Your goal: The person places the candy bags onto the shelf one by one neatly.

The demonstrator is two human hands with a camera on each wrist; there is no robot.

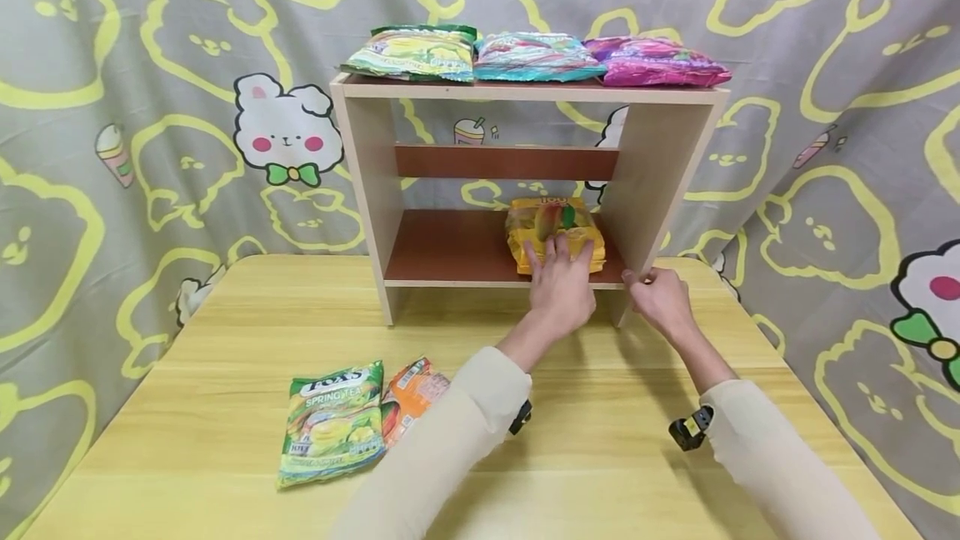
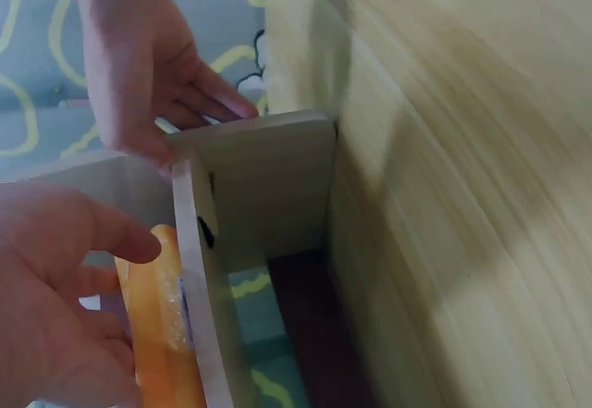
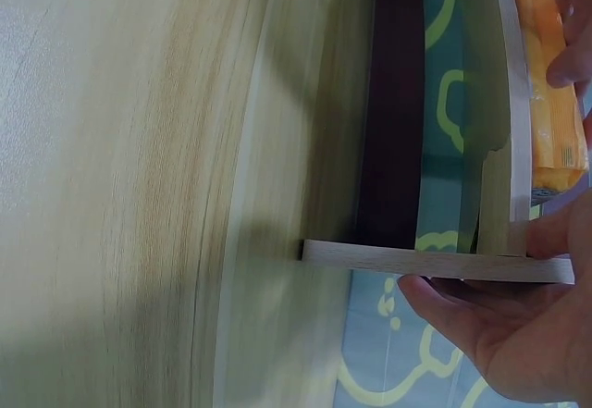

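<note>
My left hand point(image 1: 561, 286) has free room leftward along the lower shelf point(image 1: 450, 248), from the yellow mango bag point(image 1: 547, 227) to the left side panel point(image 1: 378, 182). Rightward, the right side panel point(image 1: 654, 177), gripped by my right hand point(image 1: 663, 300), leaves only a slim gap beside that bag. The top board point(image 1: 540, 92) bars reaching in from above; the back rail point(image 1: 506, 162) crosses the far side, with gaps above and below. Another gap separates shelf and table point(image 1: 600, 440). Near left, the Fox's Spring Tea bag point(image 1: 333, 432) and orange bag point(image 1: 416, 394) obstruct.

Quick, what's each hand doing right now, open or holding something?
Left hand: open, resting on the yellow bag.
Right hand: closed, holding the shelf's right side panel.
</note>
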